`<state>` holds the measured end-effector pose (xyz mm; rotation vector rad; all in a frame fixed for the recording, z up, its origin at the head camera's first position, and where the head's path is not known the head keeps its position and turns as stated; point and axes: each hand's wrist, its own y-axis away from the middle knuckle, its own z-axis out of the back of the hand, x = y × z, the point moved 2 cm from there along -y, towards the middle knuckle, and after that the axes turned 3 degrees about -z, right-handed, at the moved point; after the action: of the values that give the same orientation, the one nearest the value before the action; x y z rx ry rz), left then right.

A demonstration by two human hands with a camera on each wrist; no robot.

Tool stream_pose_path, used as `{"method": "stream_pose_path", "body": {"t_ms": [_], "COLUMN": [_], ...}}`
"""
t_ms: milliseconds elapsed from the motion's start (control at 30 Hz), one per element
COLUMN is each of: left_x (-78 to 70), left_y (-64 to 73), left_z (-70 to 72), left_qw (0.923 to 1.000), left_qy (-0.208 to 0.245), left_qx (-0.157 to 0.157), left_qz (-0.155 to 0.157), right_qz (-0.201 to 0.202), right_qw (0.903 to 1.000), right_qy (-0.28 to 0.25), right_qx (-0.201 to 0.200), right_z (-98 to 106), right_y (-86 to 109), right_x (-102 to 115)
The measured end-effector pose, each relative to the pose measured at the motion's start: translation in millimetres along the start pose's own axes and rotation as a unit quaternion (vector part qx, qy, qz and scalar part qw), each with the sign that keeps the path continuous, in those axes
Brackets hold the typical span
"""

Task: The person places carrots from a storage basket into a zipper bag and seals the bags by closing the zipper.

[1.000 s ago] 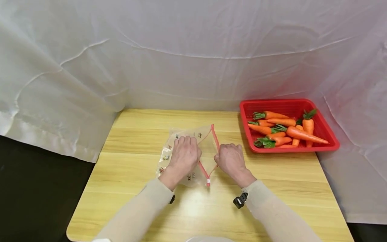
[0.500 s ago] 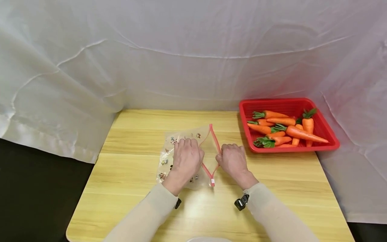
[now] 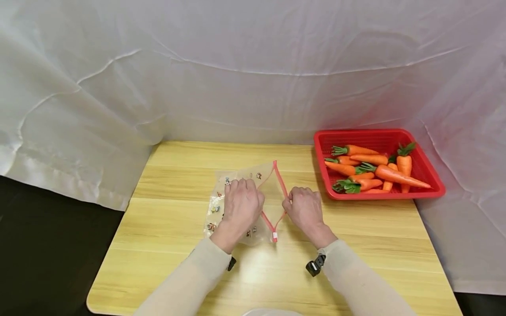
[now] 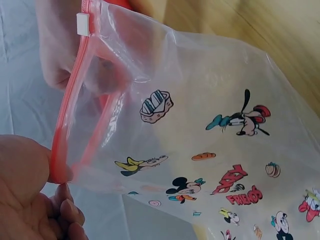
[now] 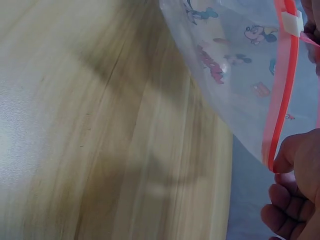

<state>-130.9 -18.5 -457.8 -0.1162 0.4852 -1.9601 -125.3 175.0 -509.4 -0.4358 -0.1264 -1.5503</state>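
Observation:
A clear zipper bag (image 4: 195, 90) printed with cartoon figures has a red zip edge and a white slider (image 4: 83, 24). Its mouth is spread into a diamond between both hands in the head view. My left hand (image 3: 242, 206) pinches one side of the red edge between thumb and fingers. On the opposite side, my right hand (image 3: 306, 210) pinches the other red edge, seen closely in the right wrist view. The slider sits at the near corner of the mouth. Much of the bag's body lies under and left of the left hand.
A red plastic basket (image 3: 428, 194) holding several carrots (image 3: 399, 176) with green tops stands at the back right of the wooden table (image 3: 166, 228). Whitish cloth (image 3: 245, 101) hangs behind the table and along its sides.
Both hands keep their pinch on the bag's edges. They and the bag shift only slightly, and the mouth stays spread in a similar diamond.

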Motion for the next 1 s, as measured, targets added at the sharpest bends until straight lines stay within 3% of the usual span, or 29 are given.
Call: {"method": "stream_pose_path", "body": {"t_ms": [167, 300, 467, 567, 667, 1000], "left_x": [-1.7, -1.2, 2.4, 5.2, 7.2, 10.5], "left_y": [-1.3, -2.3, 0.9, 4.6, 7.2, 5.5], "left_z": [-2.3, -3.6, -1.7, -0.3, 0.1, -1.4], "left_qw": [0.9999, 0.9999, 0.9998, 0.9998, 0.9997, 0.9983], "left_qy": [-0.003, -0.001, 0.013, 0.016, 0.02, 0.045], "left_qx": [0.009, 0.014, 0.013, 0.011, 0.004, 0.018], "left_qz": [-0.007, -0.009, -0.007, 0.004, 0.014, 0.033], "right_qz": [0.019, 0.056, 0.14, 0.188, 0.212, 0.193], "right_qw": [0.9997, 0.9968, 0.9809, 0.9666, 0.9575, 0.9535], "right_qy": [-0.009, -0.008, 0.008, 0.039, 0.081, 0.199], "right_qx": [-0.014, -0.055, -0.135, -0.169, -0.179, -0.118], "right_z": [1.2, 6.9, 19.8, 31.0, 47.7, 118.0], "right_y": [2.4, 4.8, 4.5, -1.5, -11.0, -40.5], "right_x": [-0.2, -4.1, -22.2, -44.6, -74.3, -181.0]}}
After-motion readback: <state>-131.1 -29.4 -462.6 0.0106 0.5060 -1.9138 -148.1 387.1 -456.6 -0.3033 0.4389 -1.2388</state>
